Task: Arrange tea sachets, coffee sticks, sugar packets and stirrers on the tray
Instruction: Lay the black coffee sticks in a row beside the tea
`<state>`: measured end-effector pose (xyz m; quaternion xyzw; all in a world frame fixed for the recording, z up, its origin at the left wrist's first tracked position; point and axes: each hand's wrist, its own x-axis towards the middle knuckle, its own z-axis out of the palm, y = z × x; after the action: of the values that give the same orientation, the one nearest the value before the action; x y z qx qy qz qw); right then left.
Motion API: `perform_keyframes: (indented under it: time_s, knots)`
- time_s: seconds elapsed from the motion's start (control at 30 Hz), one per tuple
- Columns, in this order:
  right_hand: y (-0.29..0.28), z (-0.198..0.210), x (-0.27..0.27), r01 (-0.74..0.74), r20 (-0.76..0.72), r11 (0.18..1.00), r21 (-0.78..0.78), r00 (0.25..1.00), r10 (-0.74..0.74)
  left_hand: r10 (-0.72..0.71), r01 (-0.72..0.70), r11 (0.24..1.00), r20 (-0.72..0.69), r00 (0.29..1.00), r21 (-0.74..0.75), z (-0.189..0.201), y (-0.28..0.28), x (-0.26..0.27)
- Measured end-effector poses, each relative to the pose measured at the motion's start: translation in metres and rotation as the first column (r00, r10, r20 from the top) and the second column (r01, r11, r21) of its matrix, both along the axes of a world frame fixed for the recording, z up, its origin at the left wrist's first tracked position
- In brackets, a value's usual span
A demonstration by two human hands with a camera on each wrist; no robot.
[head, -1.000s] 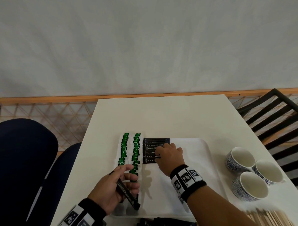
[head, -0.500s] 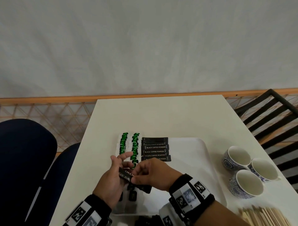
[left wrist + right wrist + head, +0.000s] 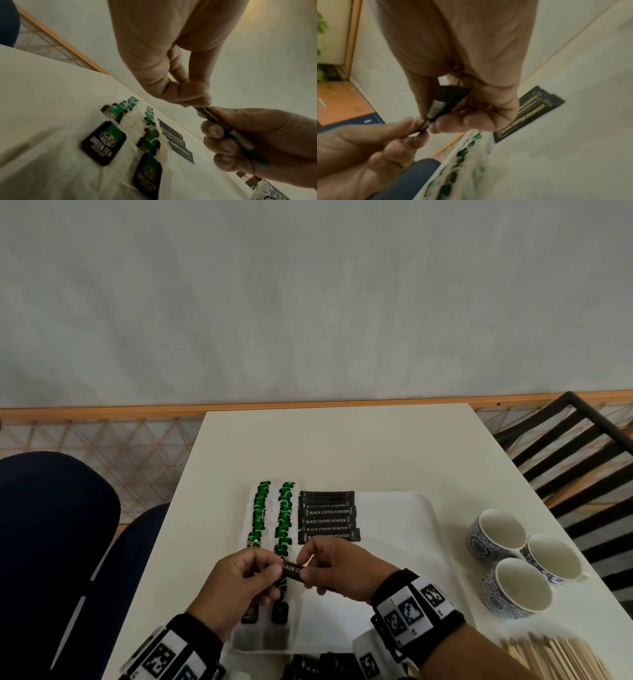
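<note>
Across the white bench (image 3: 335, 446), at about six o'clock in the head view, lies the white rectangular tray (image 3: 404, 508). At its nine o'clock side run two columns of green-tagged tea sachets (image 3: 260, 508); just beside them, toward three o'clock, is a stack of black coffee sticks (image 3: 327, 517), each with its long axis running nine to three. Three blue-patterned cups (image 3: 520, 563) stand at three o'clock, pale wooden stirrers (image 3: 565, 655) at five. Above the tray's near half, both hands share one black coffee stick (image 3: 291, 569): the left hand (image 3: 236, 583) pinches its nine o'clock end, the right hand (image 3: 339, 570) its three o'clock end, so each grip is clenched on it. Its axis lies roughly nine to three, matching the stack, which sits at twelve o'clock from the grips, nearer the right hand, probably the one to place it.
</note>
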<state>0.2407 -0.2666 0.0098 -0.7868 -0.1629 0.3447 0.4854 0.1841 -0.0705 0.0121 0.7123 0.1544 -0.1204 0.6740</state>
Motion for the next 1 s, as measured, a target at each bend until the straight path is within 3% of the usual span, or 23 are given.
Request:
perform_keyframes:
  time_s: [0.13,0.23,0.33,0.6,1.0]
  knots:
    - [-0.011,-0.017,0.018,0.23,0.316,0.915,-0.333,0.941,-0.121,0.039,-0.038,0.999,-0.029,0.999,0.01,-0.005,0.006,-0.003]
    - [-0.013,-0.032,0.028,0.336,0.373,0.826,-0.452,0.913,-0.167,0.055,-0.055,0.998,-0.038,0.998,0.011,-0.007,0.01,-0.003]
    - [-0.008,-0.039,0.032,0.327,0.439,0.775,-0.541,0.896,-0.072,0.054,-0.053,0.998,-0.046,0.997,0.016,-0.009,0.01,-0.003]
    - [0.005,-0.048,0.038,0.363,0.57,0.732,-0.576,0.82,0.042,0.069,-0.068,0.998,-0.064,0.996,0.009,-0.009,0.011,-0.002]
    - [0.008,-0.05,0.043,0.371,0.611,0.713,-0.595,0.786,0.1,0.074,-0.074,0.997,-0.079,0.994,0.013,-0.005,0.011,-0.004]
